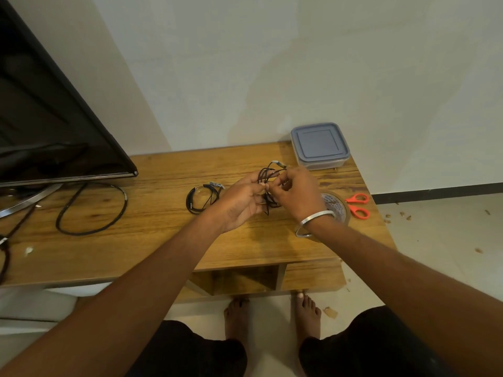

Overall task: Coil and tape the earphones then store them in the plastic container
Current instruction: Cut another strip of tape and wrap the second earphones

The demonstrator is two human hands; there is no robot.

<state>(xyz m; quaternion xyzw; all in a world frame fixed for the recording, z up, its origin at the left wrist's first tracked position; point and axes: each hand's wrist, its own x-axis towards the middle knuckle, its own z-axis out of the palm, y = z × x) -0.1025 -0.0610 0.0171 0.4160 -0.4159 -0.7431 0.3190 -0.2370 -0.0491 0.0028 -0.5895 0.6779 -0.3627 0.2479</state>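
Note:
Above the wooden table (pixel 163 240) both hands hold a loose bundle of black earphones (pixel 268 172). My left hand (pixel 242 202) pinches the loops from the left side. From the right, my right hand (pixel 295 193) grips the same wires, with a metal bangle on its wrist. A second pair of black earphones (pixel 200 198), coiled and taped, lies on the table left of my hands. The plastic container (pixel 319 145), with its grey-blue lid on, stands at the table's back right corner. A roll of brown tape (pixel 336 206) lies partly hidden under my right wrist.
Orange-handled scissors (pixel 359 205) lie by the table's right edge. A black television screen (pixel 54 118) fills the left, with its metal stand and a looped black cable (pixel 92 208) on the table. My bare feet stand on the floor below the table's front edge.

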